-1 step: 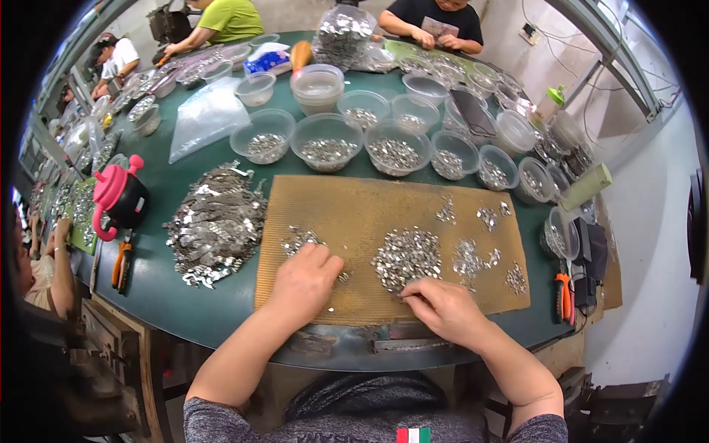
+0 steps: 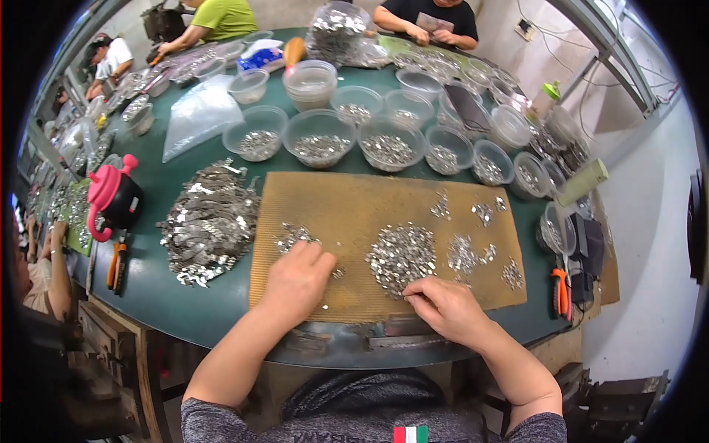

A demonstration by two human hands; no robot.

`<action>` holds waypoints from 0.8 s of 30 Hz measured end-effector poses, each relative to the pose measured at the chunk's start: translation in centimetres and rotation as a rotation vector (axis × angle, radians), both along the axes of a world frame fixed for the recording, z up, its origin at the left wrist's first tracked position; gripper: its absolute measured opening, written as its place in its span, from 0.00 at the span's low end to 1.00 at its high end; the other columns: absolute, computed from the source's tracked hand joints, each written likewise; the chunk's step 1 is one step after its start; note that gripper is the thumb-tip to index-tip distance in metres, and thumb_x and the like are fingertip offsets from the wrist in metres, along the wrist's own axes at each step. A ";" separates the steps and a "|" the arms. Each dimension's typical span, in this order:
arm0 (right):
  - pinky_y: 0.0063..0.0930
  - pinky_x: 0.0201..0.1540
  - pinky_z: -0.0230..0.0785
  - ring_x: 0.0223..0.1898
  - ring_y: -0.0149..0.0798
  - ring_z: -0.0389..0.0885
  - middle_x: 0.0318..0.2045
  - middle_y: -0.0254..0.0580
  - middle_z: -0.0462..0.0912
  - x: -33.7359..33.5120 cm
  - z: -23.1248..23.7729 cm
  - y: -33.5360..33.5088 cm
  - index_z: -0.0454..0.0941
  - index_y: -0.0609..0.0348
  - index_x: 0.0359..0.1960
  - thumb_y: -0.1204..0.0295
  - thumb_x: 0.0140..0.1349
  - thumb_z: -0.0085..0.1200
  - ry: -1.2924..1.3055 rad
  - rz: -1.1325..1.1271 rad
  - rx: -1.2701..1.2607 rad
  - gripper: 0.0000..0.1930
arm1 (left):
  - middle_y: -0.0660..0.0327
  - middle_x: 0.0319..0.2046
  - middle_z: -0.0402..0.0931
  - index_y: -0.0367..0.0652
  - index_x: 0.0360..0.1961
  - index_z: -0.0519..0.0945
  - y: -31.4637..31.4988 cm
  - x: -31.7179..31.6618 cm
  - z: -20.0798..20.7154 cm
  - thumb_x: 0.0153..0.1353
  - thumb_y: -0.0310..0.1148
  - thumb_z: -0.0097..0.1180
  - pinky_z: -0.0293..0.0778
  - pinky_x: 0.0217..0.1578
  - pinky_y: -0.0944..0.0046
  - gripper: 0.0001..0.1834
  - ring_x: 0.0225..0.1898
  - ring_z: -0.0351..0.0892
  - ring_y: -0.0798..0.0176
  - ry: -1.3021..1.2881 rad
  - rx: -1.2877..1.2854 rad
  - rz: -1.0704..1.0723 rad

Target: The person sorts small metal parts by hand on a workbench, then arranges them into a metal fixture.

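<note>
My left hand (image 2: 299, 279) is over the left part of a tan ribbed cardboard mat (image 2: 332, 196), fingers curled down and together beside a small heap of shiny metal pieces (image 2: 294, 236). Its fingertips are hidden, and so is anything in them. At the near edge of a larger pile of small silvery metal pieces (image 2: 401, 257), my right hand (image 2: 447, 304) pinches thumb and forefinger together. A tiny dark bit shows at that pinch, too small to name. Smaller clusters of pieces (image 2: 463, 255) lie on the mat right of the pile.
Plastic bowls of metal pieces (image 2: 391, 148) line the mat's far side. A heap of metal strips (image 2: 210, 221), a black-and-pink mug (image 2: 117, 198) and orange-handled pliers (image 2: 116, 266) stand left. More orange-handled pliers (image 2: 560, 292) lie right. A phone (image 2: 467, 107) rests on bowls. Other people work across the table.
The whole view has shifted slightly, so the table and bowls sit a little farther left in the picture. Both hands keep nearly the same places and poses.
</note>
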State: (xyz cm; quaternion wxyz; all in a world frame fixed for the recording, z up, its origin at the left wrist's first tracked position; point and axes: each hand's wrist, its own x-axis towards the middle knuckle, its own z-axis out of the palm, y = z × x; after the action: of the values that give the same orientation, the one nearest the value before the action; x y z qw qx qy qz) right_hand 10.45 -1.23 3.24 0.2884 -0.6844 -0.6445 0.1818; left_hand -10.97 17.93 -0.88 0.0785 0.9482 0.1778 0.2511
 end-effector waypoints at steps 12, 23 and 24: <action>0.38 0.39 0.78 0.37 0.47 0.86 0.35 0.42 0.86 -0.4 0.0 -7.6 0.82 0.59 0.41 0.77 0.62 0.65 -0.113 -0.037 0.109 0.07 | 0.60 0.30 0.71 0.42 0.38 0.80 -5.0 -0.6 0.4 0.53 0.23 0.61 0.77 0.34 0.59 0.10 0.34 0.76 0.56 0.076 -0.072 -0.147; 0.39 0.50 0.77 0.45 0.45 0.87 0.43 0.39 0.87 -1.9 -2.2 -8.2 0.82 0.59 0.40 0.80 0.58 0.66 -0.125 -0.098 0.164 0.09 | 0.59 0.30 0.72 0.42 0.37 0.79 -6.6 -0.6 1.1 0.58 0.25 0.64 0.76 0.33 0.59 0.07 0.33 0.77 0.55 0.026 -0.162 -0.125; 0.39 0.49 0.77 0.44 0.45 0.87 0.43 0.40 0.87 -2.0 -2.3 -8.2 0.82 0.59 0.40 0.80 0.58 0.66 -0.138 -0.108 0.169 0.09 | 0.59 0.30 0.73 0.42 0.37 0.80 -6.8 -0.5 1.0 0.60 0.27 0.65 0.76 0.33 0.57 0.06 0.33 0.78 0.54 -0.018 -0.256 -0.133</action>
State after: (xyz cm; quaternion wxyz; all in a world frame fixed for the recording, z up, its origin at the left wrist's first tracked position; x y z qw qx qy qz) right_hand 8.44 -9.45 0.93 0.3093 -0.7022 -0.6381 0.0636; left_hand -11.46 11.14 0.13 0.2170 0.9379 0.1447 0.2289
